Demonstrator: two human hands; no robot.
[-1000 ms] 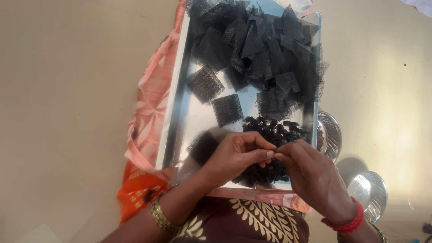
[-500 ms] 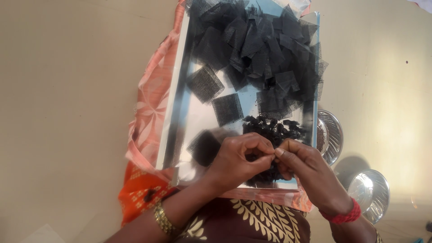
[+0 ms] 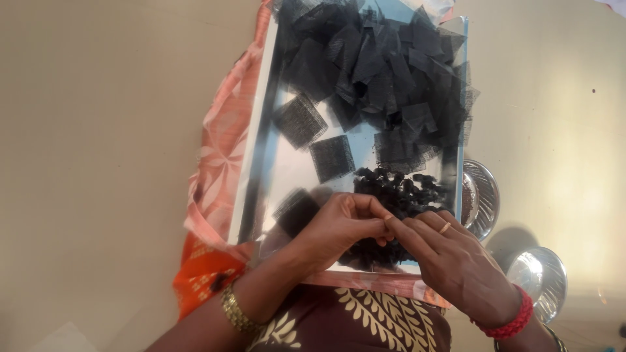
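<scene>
Both hands are meeting over the near end of the tray: left hand and right hand are pinching something tiny together, hidden by fingertips, right above the dark pile so bits drop there. Net squares are sitting further back.

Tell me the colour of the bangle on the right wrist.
Red bangle, on the right hand; head view.

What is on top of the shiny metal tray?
On the shiny metal tray lie black net squares and a heap of small black lumps. The left hand and right hand cover its near edge.
</scene>
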